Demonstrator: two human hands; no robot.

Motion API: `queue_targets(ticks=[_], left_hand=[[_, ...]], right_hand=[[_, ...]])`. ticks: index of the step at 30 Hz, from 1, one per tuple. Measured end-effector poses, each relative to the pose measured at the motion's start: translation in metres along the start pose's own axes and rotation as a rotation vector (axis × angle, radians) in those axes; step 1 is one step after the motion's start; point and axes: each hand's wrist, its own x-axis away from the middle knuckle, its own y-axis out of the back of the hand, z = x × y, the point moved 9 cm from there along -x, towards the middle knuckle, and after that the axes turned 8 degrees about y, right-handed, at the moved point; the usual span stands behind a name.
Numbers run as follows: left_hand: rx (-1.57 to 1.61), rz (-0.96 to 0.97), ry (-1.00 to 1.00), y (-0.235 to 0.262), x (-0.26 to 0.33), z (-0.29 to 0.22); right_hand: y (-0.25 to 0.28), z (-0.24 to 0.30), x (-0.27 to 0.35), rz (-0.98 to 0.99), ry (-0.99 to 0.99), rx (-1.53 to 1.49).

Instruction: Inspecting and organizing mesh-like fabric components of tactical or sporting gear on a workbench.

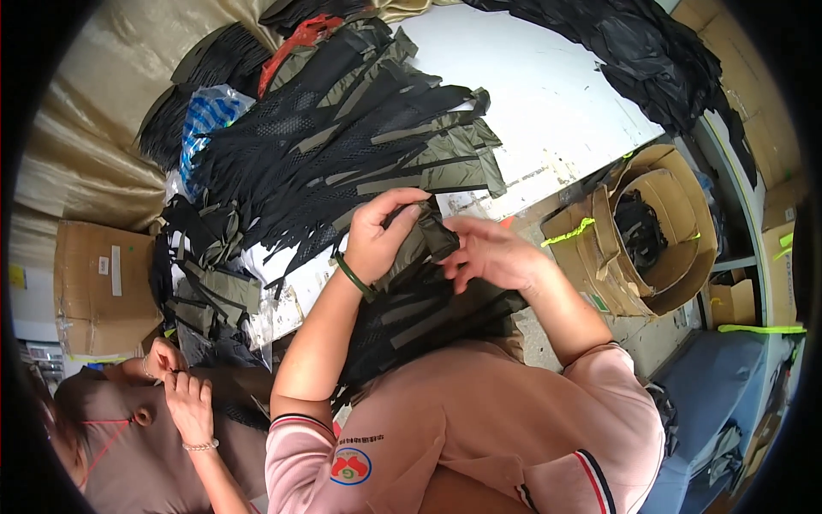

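My left hand (377,238), with a green bangle at the wrist, is closed around a folded olive-and-black fabric piece (437,237). Its thumb and index finger lie along the top of the fold. At the fabric's right end is my right hand (501,255), palm turned partly up and fingers loosely bent and apart. Its fingertips are by the fabric edge; whether they press on it is hard to see. More black mesh and olive strips (411,317) hang over my lap below the hands.
A large pile of black mesh strips with olive ends (317,128) spreads over the white table (531,86). Black sheeting (642,51) lies at the far right. An open cardboard box (591,248) stands right. At left, a co-worker's hands (187,398) are near a closed carton (107,287).
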Motion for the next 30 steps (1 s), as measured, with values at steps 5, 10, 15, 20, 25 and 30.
queue_targets(ticks=[5, 10, 15, 20, 25, 30], left_hand=[[-0.198, -0.003, -0.152, -0.017, 0.008, -0.007], [0.127, 0.089, 0.133, -0.037, 0.011, 0.01], [0.211, 0.096, 0.462, -0.024, 0.015, 0.062], [0.415, 0.035, 0.557, -0.016, 0.022, 0.08], [0.472, -0.039, 0.396, -0.028, 0.016, 0.055], [0.621, 0.128, 0.608, -0.045, 0.033, 0.067]], right_hand=[[-0.012, -0.008, -0.006, -0.081, 0.095, 0.083], [0.034, 0.024, -0.019, -0.154, 0.252, 0.537], [0.083, 0.098, 0.001, -0.443, 0.53, 0.672], [0.036, 0.076, 0.009, -0.346, 0.416, 0.851], [0.007, 0.022, 0.005, -0.254, 0.43, 0.927], [-0.008, 0.041, 0.015, -0.369, 0.827, 1.244]])
